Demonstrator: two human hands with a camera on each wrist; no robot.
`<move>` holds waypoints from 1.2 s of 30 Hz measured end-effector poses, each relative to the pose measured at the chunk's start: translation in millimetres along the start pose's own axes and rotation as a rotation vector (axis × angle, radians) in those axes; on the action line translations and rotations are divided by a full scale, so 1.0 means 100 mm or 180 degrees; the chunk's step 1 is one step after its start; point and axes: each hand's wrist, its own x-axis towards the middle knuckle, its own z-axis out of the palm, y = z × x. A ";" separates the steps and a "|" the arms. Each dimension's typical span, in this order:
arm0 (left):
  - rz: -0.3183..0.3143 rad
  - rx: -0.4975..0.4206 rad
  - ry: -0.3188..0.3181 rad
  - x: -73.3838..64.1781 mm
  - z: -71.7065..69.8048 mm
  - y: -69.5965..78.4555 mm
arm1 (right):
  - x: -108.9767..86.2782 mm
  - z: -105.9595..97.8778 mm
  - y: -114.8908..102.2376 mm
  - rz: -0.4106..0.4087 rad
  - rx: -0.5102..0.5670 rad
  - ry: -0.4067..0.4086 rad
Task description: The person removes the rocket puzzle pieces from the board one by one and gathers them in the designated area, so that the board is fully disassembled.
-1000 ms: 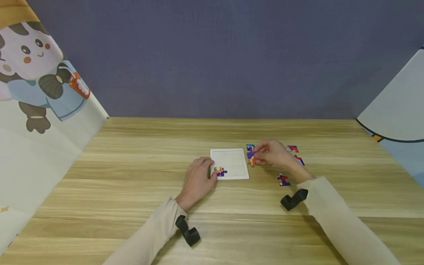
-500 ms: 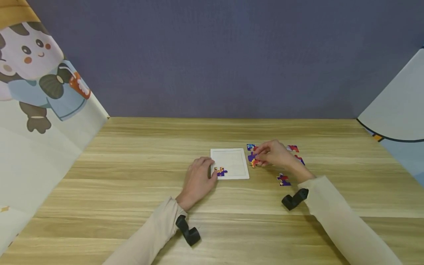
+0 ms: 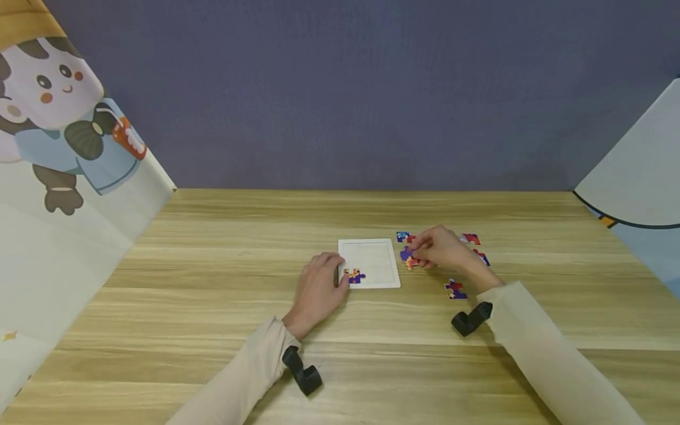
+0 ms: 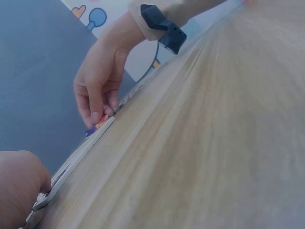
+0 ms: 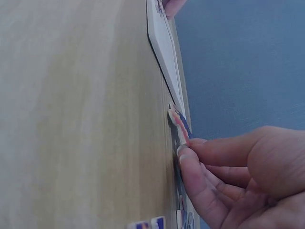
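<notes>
In the head view a square white puzzle tray [image 3: 378, 260] lies on the wooden table, with one orange and purple puzzle piece [image 3: 354, 275] in its lower left corner. My left hand [image 3: 319, 289] holds the tray at its left side, index fingertip on the edge and thumb by the lower corner. Just right of the tray, my right hand [image 3: 441, 248] pinches a purple, red and yellow puzzle piece [image 3: 409, 257] between thumb and fingers. That pinched piece [image 5: 178, 121] is tilted and close to the tray's edge in the right wrist view.
Loose puzzle pieces lie around the right hand: a blue one [image 3: 402, 236] behind it, red ones [image 3: 470, 238] to its right, and a purple and red one [image 3: 455, 289] nearer the front. A dark blue panel [image 3: 372, 94] stands at the table's back.
My right hand's pinched piece has shifted slightly right and turned, tilting its lower end. The left hand and tray have stayed in place.
</notes>
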 end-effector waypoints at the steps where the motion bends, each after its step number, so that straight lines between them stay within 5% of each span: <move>1: 0.0003 0.0001 0.0005 0.00 0.00 0.00 | 0.00 0.00 0.00 0.0012 -0.0012 0.0003; 36: -0.0007 0.0027 0.0037 -0.01 0.00 0.02 | 0.00 0.04 -0.04 0.0052 -0.0350 0.0118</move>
